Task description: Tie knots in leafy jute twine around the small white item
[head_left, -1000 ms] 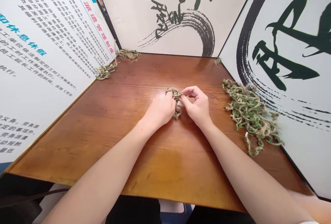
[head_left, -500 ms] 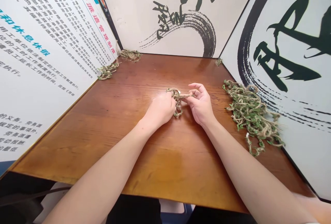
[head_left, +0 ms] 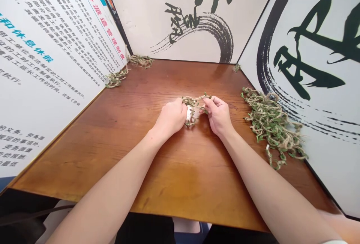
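Observation:
Between my hands, just above the wooden table, is a leafy twine garland (head_left: 191,100) of brown cord with small green leaves. My left hand (head_left: 173,114) is closed around one side of it, its fingertips mostly hidden from view. A small white piece (head_left: 188,113), too unclear to name, shows beside those fingers. My right hand (head_left: 218,113) pinches a strand of the same garland between thumb and fingers, and the strand spans the gap between both hands. A loop of the garland hangs below, near the left fingers.
A large heap of similar garlands (head_left: 272,124) lies on the table (head_left: 168,176) along the right panel. Smaller bunches (head_left: 116,78) sit at the left edge and in the back corners. Printed panels (head_left: 194,22) wall the table at the left, back and right.
My right hand has closed its fingers on the strand and drawn it out, slightly upward. The white piece by my left hand now shows more.

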A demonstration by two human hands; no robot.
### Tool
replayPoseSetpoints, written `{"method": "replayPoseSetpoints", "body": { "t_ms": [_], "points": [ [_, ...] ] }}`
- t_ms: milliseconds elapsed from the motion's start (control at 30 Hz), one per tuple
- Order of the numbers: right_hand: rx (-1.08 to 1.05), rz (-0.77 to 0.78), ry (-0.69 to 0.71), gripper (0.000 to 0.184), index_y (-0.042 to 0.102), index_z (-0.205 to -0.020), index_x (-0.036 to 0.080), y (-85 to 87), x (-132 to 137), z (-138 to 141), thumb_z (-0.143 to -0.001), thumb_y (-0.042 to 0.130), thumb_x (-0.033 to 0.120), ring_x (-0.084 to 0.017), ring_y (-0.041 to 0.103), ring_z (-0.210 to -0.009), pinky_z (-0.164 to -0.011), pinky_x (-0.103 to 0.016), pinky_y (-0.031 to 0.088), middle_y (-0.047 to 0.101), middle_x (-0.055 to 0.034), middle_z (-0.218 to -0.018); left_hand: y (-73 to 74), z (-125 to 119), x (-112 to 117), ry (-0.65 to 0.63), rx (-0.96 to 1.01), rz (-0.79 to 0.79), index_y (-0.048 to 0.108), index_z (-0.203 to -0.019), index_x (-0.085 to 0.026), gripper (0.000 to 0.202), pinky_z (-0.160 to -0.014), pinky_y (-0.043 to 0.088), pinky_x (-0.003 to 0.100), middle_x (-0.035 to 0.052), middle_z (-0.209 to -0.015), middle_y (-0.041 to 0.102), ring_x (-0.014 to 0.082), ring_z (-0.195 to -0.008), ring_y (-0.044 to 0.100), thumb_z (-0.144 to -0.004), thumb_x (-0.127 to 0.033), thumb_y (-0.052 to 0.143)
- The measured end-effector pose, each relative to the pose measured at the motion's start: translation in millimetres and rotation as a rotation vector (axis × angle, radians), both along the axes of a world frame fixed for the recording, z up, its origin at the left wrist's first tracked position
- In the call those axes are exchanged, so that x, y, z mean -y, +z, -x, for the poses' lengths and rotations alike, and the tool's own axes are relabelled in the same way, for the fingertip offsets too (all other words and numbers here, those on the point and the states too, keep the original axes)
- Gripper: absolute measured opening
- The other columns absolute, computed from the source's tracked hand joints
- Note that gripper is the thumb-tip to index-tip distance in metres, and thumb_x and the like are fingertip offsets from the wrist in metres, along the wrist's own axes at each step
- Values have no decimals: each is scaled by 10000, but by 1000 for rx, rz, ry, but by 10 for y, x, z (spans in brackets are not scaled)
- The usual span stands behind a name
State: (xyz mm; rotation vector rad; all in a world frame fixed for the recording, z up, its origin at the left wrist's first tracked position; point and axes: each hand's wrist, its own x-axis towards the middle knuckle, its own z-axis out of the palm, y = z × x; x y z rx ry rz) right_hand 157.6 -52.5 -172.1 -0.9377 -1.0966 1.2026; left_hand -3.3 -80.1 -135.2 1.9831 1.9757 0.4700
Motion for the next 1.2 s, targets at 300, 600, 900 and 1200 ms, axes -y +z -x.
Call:
{"method": "replayPoseSetpoints", "body": {
  "t_ms": [300,600,900,1200],
  "points": [
    [-182,163,86,541,514,-711,198,123,16,-15,-544,941,484,-41,296,-402,-380,-210,220,428,86,-552,-17,10,-15,32,54,-14,500,-865,-198,225,-713,339,338,94,-857,663,244,-802,606,-1024,-265,355],
    [415,-1,290,412,621,-608,153,30,13,-82,-776,732,513,-91,396,-545,-561,-260,295,508,3,-550,-11,85,-62,106,49,-4,450,-841,-203,214,-728,335,330,105,-903,672,248,-840,606,-1022,-270,357],
    [82,-12,101,360,430,-476,184,94,13,-86,-674,724,253,-171,619,-811,-738,-284,468,661,-48,-748,-32,127,-79,133,111,-13,409,-788,-211,240,-699,300,327,90,-858,635,234,-795,549,-1019,-262,368],
    [-312,264,247,528,429,-716,211,186,20,-50,-637,916,400,-104,552,-541,-616,-228,521,442,79,-495,-53,148,-100,150,167,-17,419,-765,-210,257,-703,324,317,76,-829,625,221,-766,530,-1011,-281,390]
  ]
}}
